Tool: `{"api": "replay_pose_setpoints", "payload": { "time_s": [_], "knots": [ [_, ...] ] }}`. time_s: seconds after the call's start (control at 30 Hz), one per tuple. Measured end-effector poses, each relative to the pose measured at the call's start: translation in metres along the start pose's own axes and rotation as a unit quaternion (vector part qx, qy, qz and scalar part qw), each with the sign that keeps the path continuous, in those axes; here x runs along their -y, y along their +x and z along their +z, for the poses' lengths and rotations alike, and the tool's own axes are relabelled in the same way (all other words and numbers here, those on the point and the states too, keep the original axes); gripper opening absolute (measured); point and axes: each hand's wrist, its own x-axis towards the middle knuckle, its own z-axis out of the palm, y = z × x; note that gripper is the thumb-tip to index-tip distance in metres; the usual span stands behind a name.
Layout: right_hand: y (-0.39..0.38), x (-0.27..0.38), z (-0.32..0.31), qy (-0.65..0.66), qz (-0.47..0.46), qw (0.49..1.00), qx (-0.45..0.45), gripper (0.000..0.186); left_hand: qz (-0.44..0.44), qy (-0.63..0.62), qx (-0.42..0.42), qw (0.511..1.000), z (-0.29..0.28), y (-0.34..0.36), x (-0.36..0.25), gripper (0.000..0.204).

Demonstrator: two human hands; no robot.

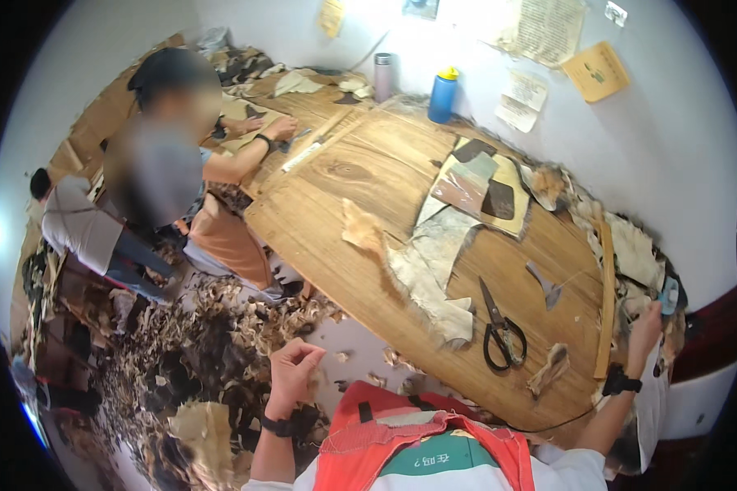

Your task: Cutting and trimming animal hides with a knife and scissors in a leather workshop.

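My left hand [295, 368] is raised below the table's edge with thumb and index finger pinched; whatever is between them, if anything, is too small to make out. At the right end, my right hand [647, 323] grips a small light-blue object [670, 299] near pale hide scraps [637, 260]. Black-handled scissors [504, 342] lie on the wooden table [401, 286], with a dark grey scrap [546, 290] and a tan scrap [549, 368] nearby. A white fur piece [426, 266] lies left of the scissors, beside yellow pattern sheets with dark pieces [479, 184].
A co-worker [168, 164] works at the table's left end; another person [82, 225] bends farther left. Heaped scraps [164, 376] cover the floor. A blue bottle [442, 98] and pink flask [382, 78] stand by the wall. A wooden strip [606, 286] lies along the right edge.
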Motion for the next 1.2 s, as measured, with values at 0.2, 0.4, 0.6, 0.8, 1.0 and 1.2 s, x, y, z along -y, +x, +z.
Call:
{"api": "replay_pose_setpoints", "payload": {
  "time_s": [0.2,0.4,0.6,0.8,1.0,1.2],
  "knots": [
    [-0.052,0.039,-0.024,0.205,0.131,0.959,0.143,0.01,0.111,0.12,0.167,0.972,0.035,0.089,-0.028,0.01],
    [-0.083,0.291,-0.039,0.191,0.037,0.947,0.255,0.015,0.31,0.234,0.369,0.844,0.08,0.205,-0.079,0.006],
    [-0.106,0.427,0.011,0.326,-0.013,0.903,0.281,0.013,0.392,0.302,0.503,0.709,0.152,0.307,-0.096,0.006],
    [-0.138,0.449,0.064,0.429,0.152,0.826,0.332,0.01,0.436,0.318,0.624,0.565,0.189,0.321,-0.044,0.007],
    [-0.153,0.462,0.07,0.453,0.282,0.77,0.349,0.013,0.44,0.311,0.612,0.579,0.192,0.325,-0.013,0.016],
    [-0.159,0.46,0.071,0.397,0.212,0.837,0.311,0.017,0.43,0.28,0.611,0.603,0.185,0.32,-0.009,0.023]
  ]
}}
